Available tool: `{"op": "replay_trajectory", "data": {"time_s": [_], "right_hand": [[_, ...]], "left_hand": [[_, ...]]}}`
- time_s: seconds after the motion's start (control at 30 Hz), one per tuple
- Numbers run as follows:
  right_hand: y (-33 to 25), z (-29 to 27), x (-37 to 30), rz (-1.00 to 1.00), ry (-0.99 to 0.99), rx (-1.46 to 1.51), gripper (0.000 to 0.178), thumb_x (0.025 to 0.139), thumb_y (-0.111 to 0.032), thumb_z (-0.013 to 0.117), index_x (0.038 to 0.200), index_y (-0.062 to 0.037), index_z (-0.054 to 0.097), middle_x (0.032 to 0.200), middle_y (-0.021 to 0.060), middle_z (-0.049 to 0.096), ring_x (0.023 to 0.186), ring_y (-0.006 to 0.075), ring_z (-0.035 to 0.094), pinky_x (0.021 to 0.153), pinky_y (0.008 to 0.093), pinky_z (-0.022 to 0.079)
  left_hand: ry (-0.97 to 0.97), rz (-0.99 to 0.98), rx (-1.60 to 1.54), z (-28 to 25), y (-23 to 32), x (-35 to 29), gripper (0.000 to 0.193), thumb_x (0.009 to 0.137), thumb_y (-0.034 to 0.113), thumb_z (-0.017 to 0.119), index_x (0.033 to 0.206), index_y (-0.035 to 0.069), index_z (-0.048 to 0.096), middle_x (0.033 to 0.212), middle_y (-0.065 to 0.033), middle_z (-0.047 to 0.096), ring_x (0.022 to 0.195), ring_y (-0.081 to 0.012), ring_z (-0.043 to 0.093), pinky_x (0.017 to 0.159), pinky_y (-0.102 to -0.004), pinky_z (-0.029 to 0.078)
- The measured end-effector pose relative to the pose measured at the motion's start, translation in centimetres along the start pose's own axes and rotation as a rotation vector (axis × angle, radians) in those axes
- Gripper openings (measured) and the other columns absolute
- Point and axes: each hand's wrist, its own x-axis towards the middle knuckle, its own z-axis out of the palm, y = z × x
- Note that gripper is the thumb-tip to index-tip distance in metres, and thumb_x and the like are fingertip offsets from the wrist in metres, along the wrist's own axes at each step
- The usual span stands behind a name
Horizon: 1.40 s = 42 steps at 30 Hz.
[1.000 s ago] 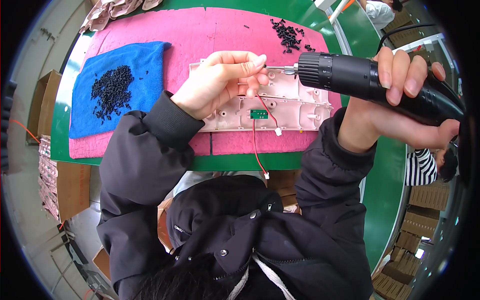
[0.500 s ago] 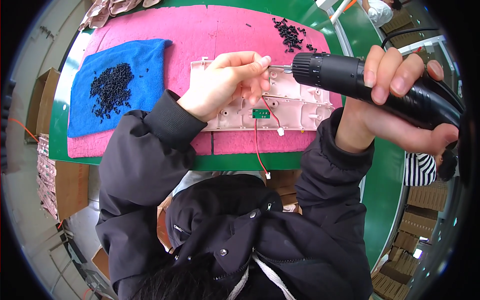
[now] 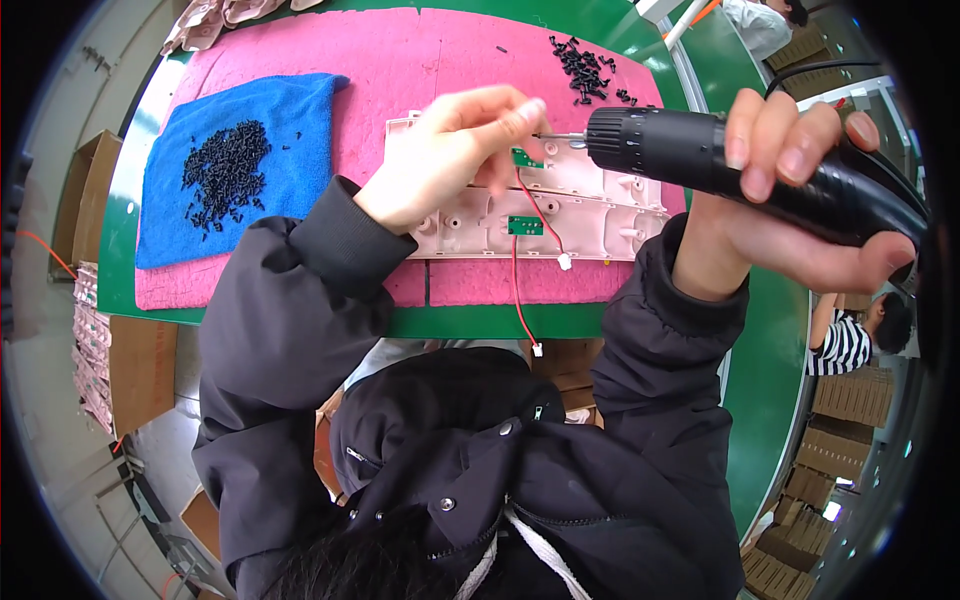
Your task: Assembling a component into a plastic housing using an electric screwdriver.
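My right hand (image 3: 800,190) is wrapped round a black electric screwdriver (image 3: 665,138), held level with its bit pointing left. At the tip of that bit is my left hand (image 3: 450,150), slightly blurred, with thumb and fingers drawn together; anything between them is too small to make out. Beneath lie two pale pink plastic shells (image 3: 470,230), side by side. A green circuit board (image 3: 525,226) sits in the nearer shell, and another green board (image 3: 526,159) in the farther one, partly behind my left fingers. Red wires with white plugs (image 3: 565,262) run from the boards toward me.
A pink foam mat (image 3: 380,60) covers much of the green table (image 3: 760,400). On the left, a blue cloth (image 3: 300,110) carries a heap of small black screws (image 3: 225,170). More black screws (image 3: 583,70) lie at the far right. Pink parts (image 3: 205,22) are stacked far left.
My left fingers have shifted slightly back from the bit, uncovering the farther circuit board. The screwdriver stays almost where it was.
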Motion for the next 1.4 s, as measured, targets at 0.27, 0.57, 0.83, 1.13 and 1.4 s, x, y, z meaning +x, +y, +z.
{"op": "replay_trajectory", "data": {"time_s": [0.27, 0.57, 0.83, 1.13, 1.4], "right_hand": [[4.3, -1.0, -0.8, 0.103, -0.032, -0.005, 0.065, 0.079, -0.06, 0.04, 0.105, -0.0016, 0.049, 0.064, 0.0065, 0.049, 0.045, 0.0149, 0.043, 0.049, 0.0305, 0.037], [5.5, -0.8, -1.2, 0.152, -0.033, 0.038, 0.06, 0.083, -0.054, 0.037, 0.104, 0.0012, 0.045, 0.064, 0.0084, 0.049, 0.045, 0.016, 0.045, 0.049, 0.0324, 0.039], [4.9, 3.4, -1.0, 0.377, 0.007, -0.078, 0.05, 0.076, -0.042, 0.06, 0.094, 0.002, 0.044, 0.062, 0.009, 0.051, 0.047, 0.0152, 0.049, 0.049, 0.0278, 0.043], [11.7, 1.8, 1.0, -0.247, -0.529, 0.557, 0.054, 0.069, -0.04, 0.072, 0.089, 0.0025, 0.046, 0.062, 0.0104, 0.054, 0.048, 0.0161, 0.052, 0.048, 0.0247, 0.044], [6.6, 3.1, -0.7, 0.296, -0.302, -0.106, 0.052, 0.083, -0.045, 0.046, 0.103, 0.0035, 0.043, 0.064, 0.0098, 0.05, 0.045, 0.0152, 0.046, 0.047, 0.0297, 0.042]], "left_hand": [[0.129, 0.359, 0.945, -1.7, -0.6, -0.2, 0.015, 0.078, 0.009, 0.056, 0.091, 0.003, 0.06, 0.08, -0.011, 0.055, 0.067, -0.0217, 0.056, 0.058, -0.0291, 0.043], [0.046, 0.369, 0.963, -1.9, -1.7, -0.4, 0.018, 0.07, 0.003, 0.057, 0.087, 0.002, 0.062, 0.079, -0.0117, 0.053, 0.071, -0.0267, 0.058, 0.065, -0.033, 0.047], [0.018, 0.365, 0.928, -1.9, -1.6, -0.8, 0.015, 0.068, 0.003, 0.055, 0.081, 0.002, 0.063, 0.078, -0.0137, 0.052, 0.072, -0.0297, 0.057, 0.067, -0.0356, 0.047], [0.006, 0.347, 0.876, -1.8, -0.7, -1.3, 0.017, 0.065, 0.004, 0.053, 0.079, 0.002, 0.063, 0.077, -0.0151, 0.053, 0.072, -0.0311, 0.056, 0.069, -0.0379, 0.046], [0.001, 0.327, 0.9, -2.6, -1.1, -1.8, 0.012, 0.067, 0.003, 0.055, 0.077, 0.0, 0.061, 0.077, -0.0136, 0.056, 0.066, -0.0289, 0.056, 0.062, -0.0341, 0.047]]}}
